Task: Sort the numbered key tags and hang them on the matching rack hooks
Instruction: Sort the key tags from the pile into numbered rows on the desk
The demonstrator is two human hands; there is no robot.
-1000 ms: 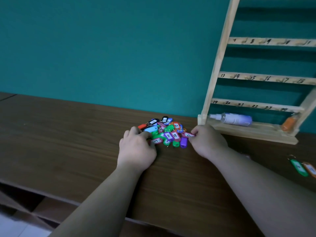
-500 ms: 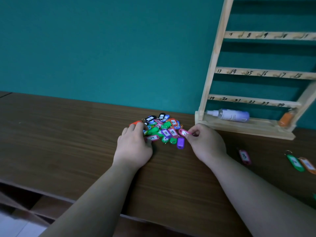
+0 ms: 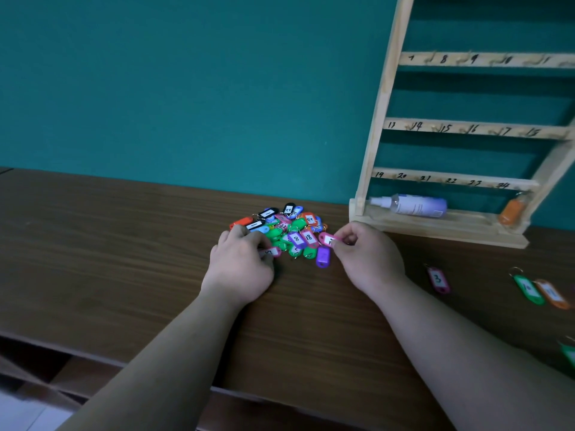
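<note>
A heap of coloured numbered key tags lies on the brown wooden table near the wall. My left hand rests at the heap's left edge, its fingers curled round a pink tag. My right hand pinches another pink tag at the heap's right edge. The wooden rack with numbered hook rails leans against the teal wall at the right; an orange tag hangs below its lowest rail.
A spray bottle lies on the rack's base. Loose tags lie right of my right arm: a pink one marked 3, a green one and an orange one. The table's front edge runs below my forearms.
The view has tilted a little, so the rack sits higher and more of the table to the right shows. Both hands stay at the heap with small finger movements on the pink tags.
</note>
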